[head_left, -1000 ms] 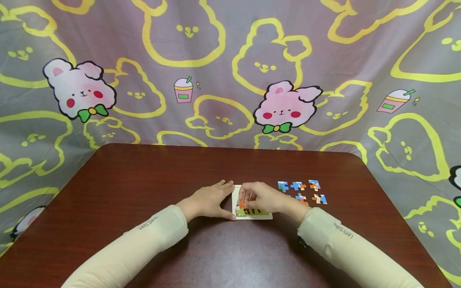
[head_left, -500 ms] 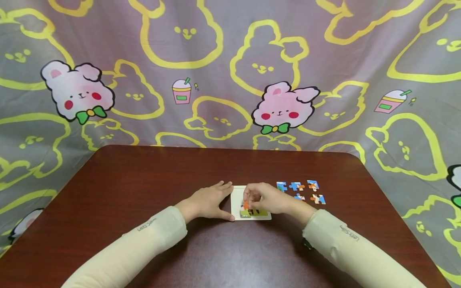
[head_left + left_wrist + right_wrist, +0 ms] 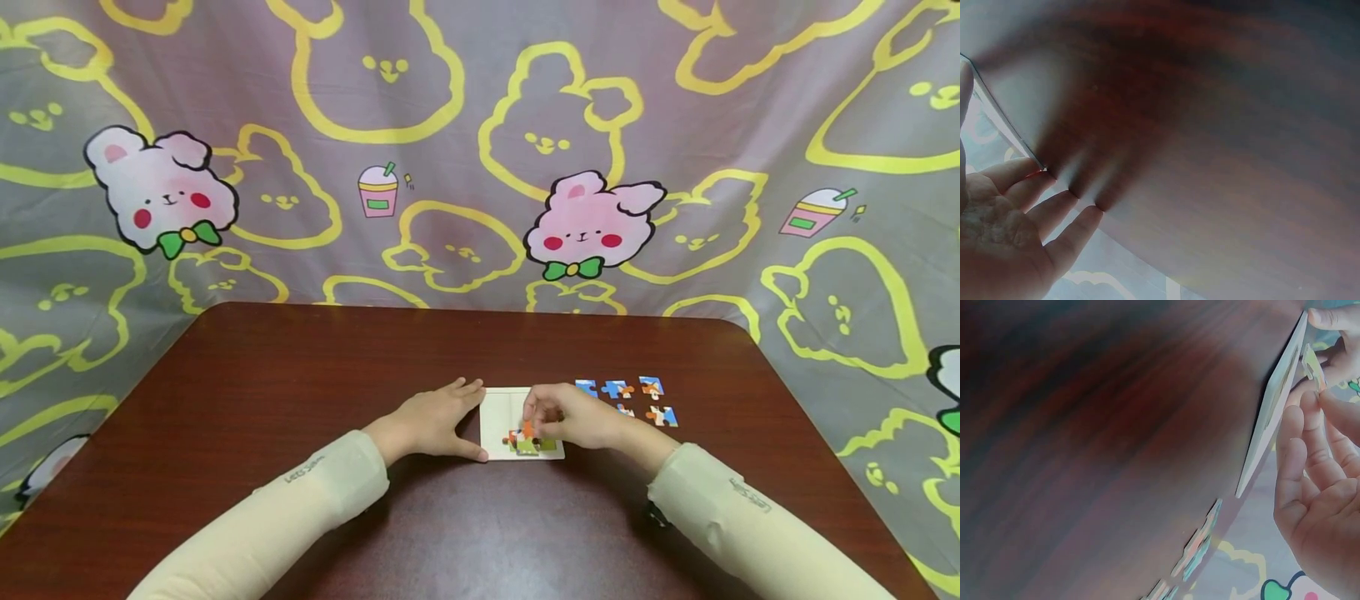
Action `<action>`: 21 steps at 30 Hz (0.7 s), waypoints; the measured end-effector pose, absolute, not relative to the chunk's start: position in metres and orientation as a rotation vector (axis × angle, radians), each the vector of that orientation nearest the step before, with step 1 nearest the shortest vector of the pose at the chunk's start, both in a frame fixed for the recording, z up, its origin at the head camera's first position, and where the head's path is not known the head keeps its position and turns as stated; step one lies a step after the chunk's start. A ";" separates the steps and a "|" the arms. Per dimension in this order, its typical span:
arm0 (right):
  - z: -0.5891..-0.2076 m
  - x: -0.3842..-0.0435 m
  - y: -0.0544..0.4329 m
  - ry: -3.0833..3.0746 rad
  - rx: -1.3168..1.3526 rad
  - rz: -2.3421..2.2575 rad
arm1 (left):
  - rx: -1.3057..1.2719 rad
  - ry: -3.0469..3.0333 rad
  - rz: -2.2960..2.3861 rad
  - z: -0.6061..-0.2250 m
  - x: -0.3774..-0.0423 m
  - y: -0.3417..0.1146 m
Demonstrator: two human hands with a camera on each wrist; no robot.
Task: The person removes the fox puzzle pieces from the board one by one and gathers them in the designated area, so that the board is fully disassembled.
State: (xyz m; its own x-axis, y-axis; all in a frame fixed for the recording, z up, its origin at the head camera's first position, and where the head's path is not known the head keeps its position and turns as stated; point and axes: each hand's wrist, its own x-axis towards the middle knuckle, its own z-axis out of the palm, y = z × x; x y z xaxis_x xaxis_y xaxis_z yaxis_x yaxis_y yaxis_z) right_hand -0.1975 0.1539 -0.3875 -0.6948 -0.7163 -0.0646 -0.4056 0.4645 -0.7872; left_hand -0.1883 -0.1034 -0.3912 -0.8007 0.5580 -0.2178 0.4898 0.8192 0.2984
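My left hand (image 3: 435, 421) lies at the left side of a pale jigsaw tray (image 3: 493, 421), thumb at its near corner and fingers spread toward the far one. Over the tray, my right hand (image 3: 576, 417) pinches a jigsaw piece (image 3: 528, 447), orange above and green below. In the right wrist view this piece (image 3: 1312, 365) stands tilted above the tray (image 3: 1266, 425), held at one end between thumb and fingertips. Behind it, orange and green picture parts show low in the tray, partly hidden by the piece and the right hand.
Several loose jigsaw pieces (image 3: 618, 389) in blue, orange and white lie right of the tray, some partly behind the right hand. The dark reddish-brown table (image 3: 315, 358) reaches back to a grey curtain (image 3: 450, 108) with yellow outlined animals.
My right hand has moved rightward over the tray with the piece still pinched, uncovering more of the tray's bare left part. The left hand stays in place.
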 end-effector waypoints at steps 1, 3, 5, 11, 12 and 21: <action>-0.387 -0.197 0.155 2.332 -0.941 -1.098 | 0.800 2.708 0.328 -0.391 -0.188 -0.103; -0.387 -0.197 0.158 2.344 -0.941 -1.092 | 0.800 2.707 0.331 -0.391 -0.188 -0.104; -0.387 -0.197 0.161 2.365 -0.940 -1.084 | 0.800 2.708 0.332 -0.391 -0.188 -0.104; -0.387 -0.197 0.171 2.398 -0.932 -1.077 | 0.805 2.712 0.323 -0.393 -0.189 -0.106; -0.387 -0.197 0.174 2.399 -0.934 -1.079 | 0.808 2.713 0.323 -0.393 -0.189 -0.106; -0.386 -0.195 0.202 2.413 -0.904 -1.096 | 0.803 2.704 0.321 -0.391 -0.188 -0.105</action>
